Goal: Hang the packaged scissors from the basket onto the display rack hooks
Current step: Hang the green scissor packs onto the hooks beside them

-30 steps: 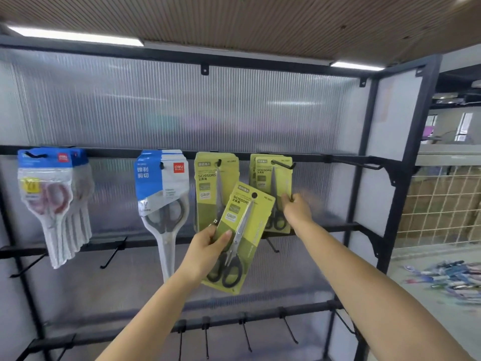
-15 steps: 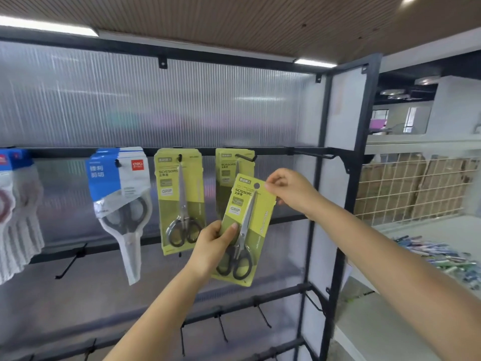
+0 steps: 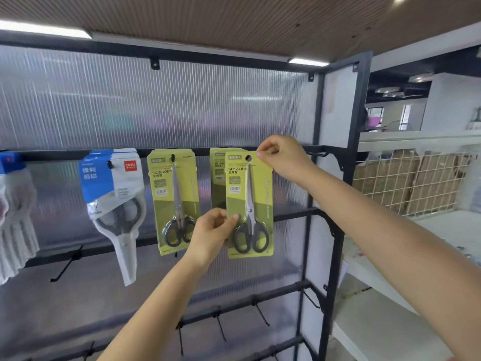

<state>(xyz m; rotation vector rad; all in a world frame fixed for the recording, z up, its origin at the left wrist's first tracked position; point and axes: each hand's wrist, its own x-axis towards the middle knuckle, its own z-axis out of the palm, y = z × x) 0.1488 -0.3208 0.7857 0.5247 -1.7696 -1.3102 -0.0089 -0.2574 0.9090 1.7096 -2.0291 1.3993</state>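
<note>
Blue-and-white packs (image 3: 112, 194) hang at 9 o'clock on the top rail (image 3: 65, 153), with more pale ones at the far left edge. Next to the right, 1 green pack (image 3: 173, 201) already sits on its hook.

Near the middle, the left hand (image 3: 210, 234) pinches the lower left edge of the green card (image 3: 249, 204), thumb on the front. This card is upright, in front of the hung green stack (image 3: 217, 175) at 12 o'clock, and its round hole (image 3: 248, 158) is near the rail. I cannot tell if the hook is already through the hole.

At 1 o'clock the right hand (image 3: 282, 158) pinches the top right corner of the card, fingers curled.

Risks, as I judge them:
- If both hands release before the hook is through the hole, the card will drop to the floor.
- A push at a small angle can make the hook tip meet cardboard beside the hole and bend or tear the thin tab.
- Pressing hard on the stack behind may make it swing, or slide it off.
- An empty hook (image 3: 316, 153) stands just right of the hand; the wrist can scratch on it.
</note>
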